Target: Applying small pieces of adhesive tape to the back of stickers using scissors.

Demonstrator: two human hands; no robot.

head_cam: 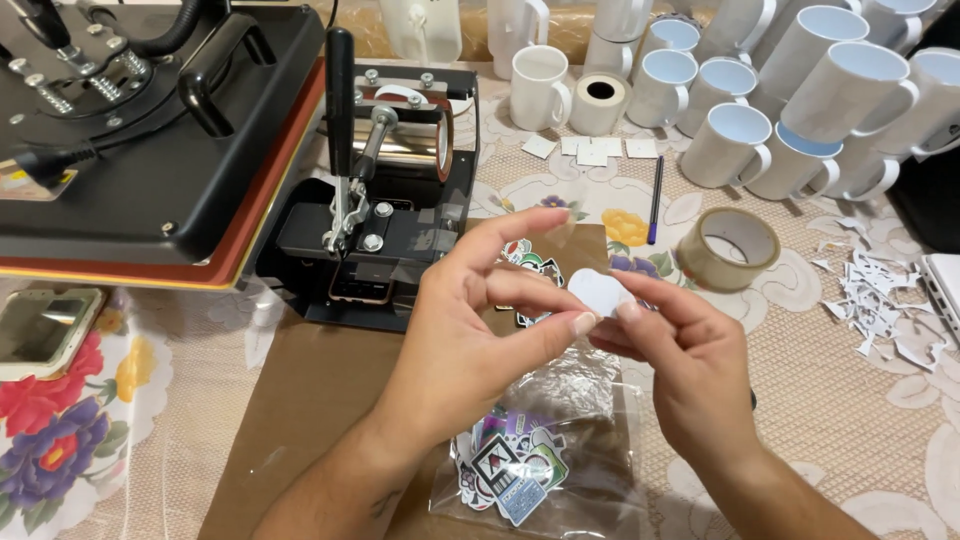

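Both hands meet above the table, and between them sits a small white sticker (pixel 598 292), blank side toward the camera. The left hand (pixel 480 330) pinches its left edge between thumb and forefinger, the other fingers fanned upward and loose; the right hand (pixel 680 350) closes narrowly on its right edge with thumb and forefinger tips. The sticker therefore lies at the fingertips of both hands at once, neither nearer than the other, with its longer side running roughly left to right between the 2 grips and tilted slightly. Directly below the hands lies a clear plastic bag (pixel 560 440) holding more printed stickers (pixel 510 465), resting on a brown sheet (pixel 300 420) over the flowered tablecloth. A mug press (pixel 390 190) stands just beyond the left hand, a roll of tape (pixel 729 248) beyond the right, and rows of white mugs (pixel 725 140) farther back, well apart from the hands.
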